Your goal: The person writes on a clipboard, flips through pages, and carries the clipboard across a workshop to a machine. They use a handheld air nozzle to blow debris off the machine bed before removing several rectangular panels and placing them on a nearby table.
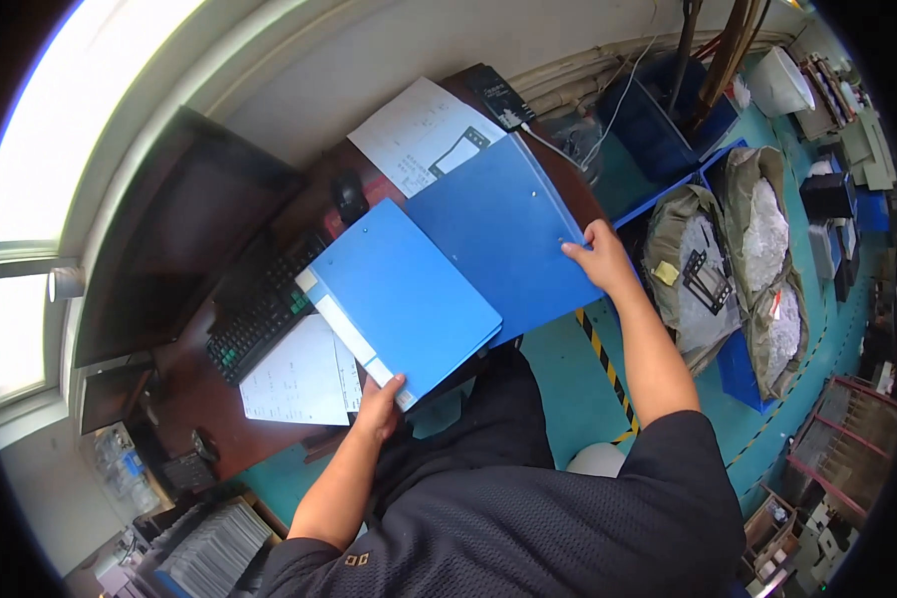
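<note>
Two blue folders lie at the edge of the desk in front of me. My left hand (377,407) grips the lower spine corner of the nearer blue binder (409,299), which has a white label strip on its spine. My right hand (598,257) pinches the right edge of a second, darker blue folder (508,239), thumb on top. The binder overlaps this folder's left side. Behind them sits a printed sheet (409,135), partly covered by the folder. Another white sheet (299,377) rests left of the binder.
A black keyboard (259,314), mouse (349,195) and large monitor (184,229) stand to the left on the brown desk. A black box (498,97) lies at the back. Right, on the green floor, are sacks of white material (688,269) and blue bins (658,115).
</note>
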A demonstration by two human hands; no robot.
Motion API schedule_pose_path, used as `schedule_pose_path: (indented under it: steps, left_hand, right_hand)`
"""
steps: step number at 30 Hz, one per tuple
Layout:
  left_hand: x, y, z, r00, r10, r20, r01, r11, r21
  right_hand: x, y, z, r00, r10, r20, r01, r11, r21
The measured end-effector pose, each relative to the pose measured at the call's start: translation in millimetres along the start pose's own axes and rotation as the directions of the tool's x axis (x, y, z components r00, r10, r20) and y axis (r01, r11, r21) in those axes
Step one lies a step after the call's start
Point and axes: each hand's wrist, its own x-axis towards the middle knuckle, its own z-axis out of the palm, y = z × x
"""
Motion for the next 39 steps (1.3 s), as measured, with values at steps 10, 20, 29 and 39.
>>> schedule_pose_path:
  steps: [10,20,29,39]
  left_hand:
    - [-92.9,82.9,65.7,0.996,0.049,0.076,-0.046,0.998,-0.040]
    - [173.0,143.6,150.1,0.964,0.086,0.253,-0.086,0.996,-0.012]
    - [-28.3,-102.9,439.3,0.356,-0.723,0.593,-0.887,-0.062,0.457]
    - [-127.4,-332.1,524.4,0.198,-0.967,0.161,-0.977,-0.182,0.110]
  right_hand:
    - [-172.4,0.9,-157.2,0.973,0.037,0.229,-0.165,0.804,0.572]
    - [-504.3,54.9,-137.8,0.696,0.650,-0.305,-0.204,0.586,0.784]
    - [-701.6,74.1,-39.4,0.128,0.893,-0.431,-0.281,0.449,0.848]
    - [-869.3,187.8,-125.1,-0.039,0.916,-0.399,-0.336,0.364,0.869]
